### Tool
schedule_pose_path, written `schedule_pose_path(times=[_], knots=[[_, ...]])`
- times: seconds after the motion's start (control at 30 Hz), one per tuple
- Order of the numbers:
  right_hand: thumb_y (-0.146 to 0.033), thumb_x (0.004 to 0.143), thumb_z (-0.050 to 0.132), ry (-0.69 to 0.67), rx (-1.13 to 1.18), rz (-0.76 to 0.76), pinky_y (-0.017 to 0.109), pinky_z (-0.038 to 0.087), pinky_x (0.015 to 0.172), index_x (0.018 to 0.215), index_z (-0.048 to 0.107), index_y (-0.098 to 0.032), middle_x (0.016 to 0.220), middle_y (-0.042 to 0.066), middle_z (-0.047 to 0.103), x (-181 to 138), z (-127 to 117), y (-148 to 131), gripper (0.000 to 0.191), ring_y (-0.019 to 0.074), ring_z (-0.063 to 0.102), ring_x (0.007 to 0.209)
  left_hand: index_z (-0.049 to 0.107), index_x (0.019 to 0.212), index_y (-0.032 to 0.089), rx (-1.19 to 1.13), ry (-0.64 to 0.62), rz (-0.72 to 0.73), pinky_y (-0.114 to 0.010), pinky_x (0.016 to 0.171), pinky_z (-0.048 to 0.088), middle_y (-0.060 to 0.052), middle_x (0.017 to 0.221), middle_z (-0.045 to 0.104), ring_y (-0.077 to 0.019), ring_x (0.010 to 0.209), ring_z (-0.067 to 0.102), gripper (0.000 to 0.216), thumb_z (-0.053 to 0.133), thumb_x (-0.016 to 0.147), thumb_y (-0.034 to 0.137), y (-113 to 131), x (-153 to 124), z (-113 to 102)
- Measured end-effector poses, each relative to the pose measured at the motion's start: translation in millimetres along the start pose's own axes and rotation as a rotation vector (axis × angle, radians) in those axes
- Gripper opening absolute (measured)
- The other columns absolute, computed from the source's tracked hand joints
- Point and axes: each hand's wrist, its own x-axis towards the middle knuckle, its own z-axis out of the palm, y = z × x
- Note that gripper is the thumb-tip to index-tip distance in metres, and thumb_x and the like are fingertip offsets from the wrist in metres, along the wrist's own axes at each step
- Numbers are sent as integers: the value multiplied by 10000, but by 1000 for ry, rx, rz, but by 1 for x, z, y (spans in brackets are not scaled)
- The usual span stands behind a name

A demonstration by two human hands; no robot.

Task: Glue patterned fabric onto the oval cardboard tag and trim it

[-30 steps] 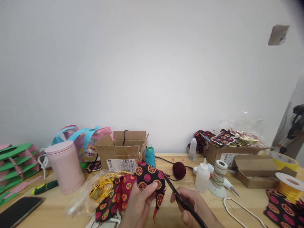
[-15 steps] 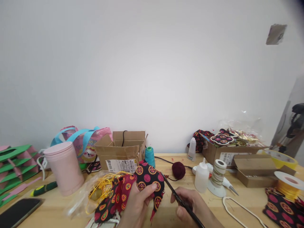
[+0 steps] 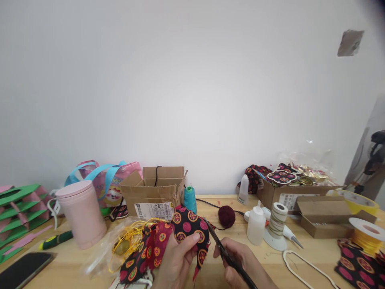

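Black cloth (image 3: 187, 227) with round flowers, held up by the scissors (image 3: 221, 249).
The blades look a bit wider apart than half a second ago, with their tips right by the cloth's right edge, so the cutting looks unfinished. A pointy strip (image 3: 201, 260) hangs from the cloth. The left hand (image 3: 177, 257) pinches the cloth over the table (image 3: 313, 249), thumb on top. The right hand (image 3: 240, 259) has its fingers curled round the scissors; I cannot tell how they sit in the handles. The cloth looks thin and floppy, the scissors dark and long. Behind are a round, dark red yarn ball (image 3: 226, 216), a blue spool (image 3: 190, 199) and a brown card box (image 3: 128, 197). Yellow cord (image 3: 132, 230) lies in a tangle to the left.
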Motion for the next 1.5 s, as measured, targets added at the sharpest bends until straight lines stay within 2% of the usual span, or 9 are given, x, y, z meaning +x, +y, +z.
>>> schedule_pose_path(times=[0.17,0.47,0.6,0.9,1.03,1.13,1.2,1.3,1.5], knots=[[-612,675,489,1,45,10,204,169,392,760,465,-162,507,-79,279,1,1,-7,459,69,220,440,620,837,150,46,-10,-2,-303,628,493,-26,679,679,-176,644,612,280,684,566,179,-1,0,0],[-653,689,399,79,-110,41,233,196,420,614,425,-172,530,-41,305,2,3,-25,488,96,261,480,553,1032,184,40,56,1,-305,608,495,-17,674,687,-194,641,626,536,714,521,185,-2,-3,8],[-634,706,388,84,-157,54,230,180,401,578,384,-182,512,-45,284,1,2,-24,470,92,249,463,543,1046,182,38,40,1,-304,615,494,-18,678,681,-186,639,620,528,699,542,175,-3,-3,7],[-467,706,565,52,-232,42,224,148,404,544,407,-174,504,-61,274,0,-8,-24,371,76,227,462,552,1042,173,37,30,-49,-342,656,495,-52,715,705,-228,688,640,554,711,512,192,-1,-2,4],[-504,691,565,21,-126,68,214,148,395,592,467,-165,492,-69,280,-1,-8,-24,366,69,226,447,567,1019,173,35,9,-67,-328,640,495,-48,699,705,-229,686,643,515,700,522,177,0,-1,1],[-590,703,479,20,-4,67,209,169,395,696,514,-153,505,-65,307,-1,-5,-20,438,72,243,446,585,980,165,36,20,-49,-299,615,494,-33,660,696,-210,659,640,452,687,539,160,1,1,0],[-621,668,497,23,56,55,209,177,399,757,527,-145,507,-72,304,-2,-4,-17,485,71,243,448,589,972,164,25,36,-30,-292,634,493,-32,674,699,-201,668,642,442,690,542,161,1,1,0],[-656,623,514,34,82,28,212,217,420,793,536,-139,509,-72,312,-3,-4,-17,544,78,271,464,578,993,160,14,59,-9,-297,660,496,-35,698,706,-202,683,647,477,701,532,155,1,1,2],[-686,603,501,-9,124,33,214,315,469,799,539,-141,546,-41,395,-6,-6,-29,580,93,364,489,552,1040,157,33,64,-10,-291,577,503,-23,639,702,-210,629,648,521,693,538,159,5,1,1]])
